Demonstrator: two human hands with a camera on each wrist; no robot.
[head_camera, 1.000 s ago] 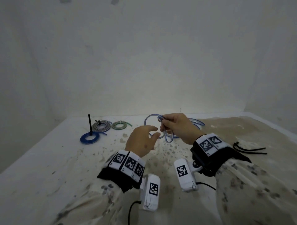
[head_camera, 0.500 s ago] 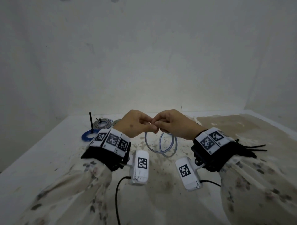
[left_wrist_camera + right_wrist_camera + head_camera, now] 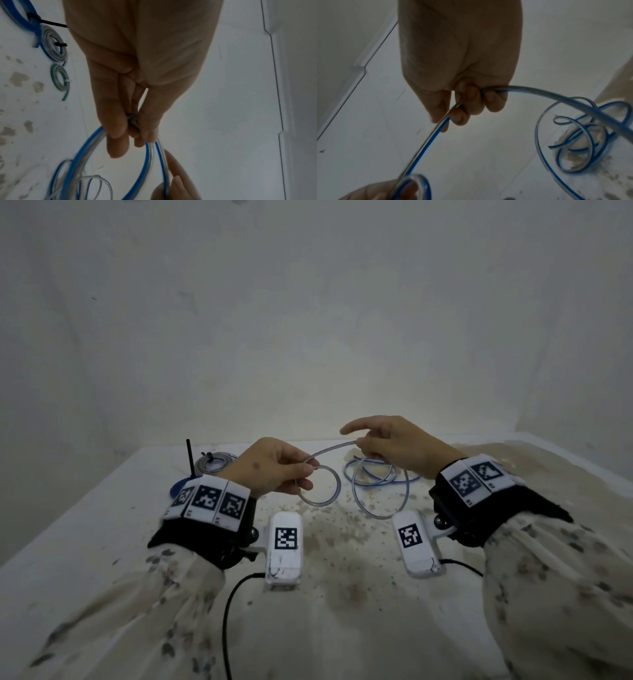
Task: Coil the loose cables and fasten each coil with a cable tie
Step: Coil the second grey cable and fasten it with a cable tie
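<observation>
Pinching a small loop, the left hand shares the blue-striped cable with the curled right hand.

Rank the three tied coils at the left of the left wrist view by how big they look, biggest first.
1. Blue coil, though the frame edge cuts it off.
2. Grey coil.
3. Green coil.
The blue one lies nearest the camera, so true sizes stay unsure.

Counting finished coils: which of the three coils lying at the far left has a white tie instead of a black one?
The green coil; the blue coil and grey coil beside it carry black ties.
</observation>
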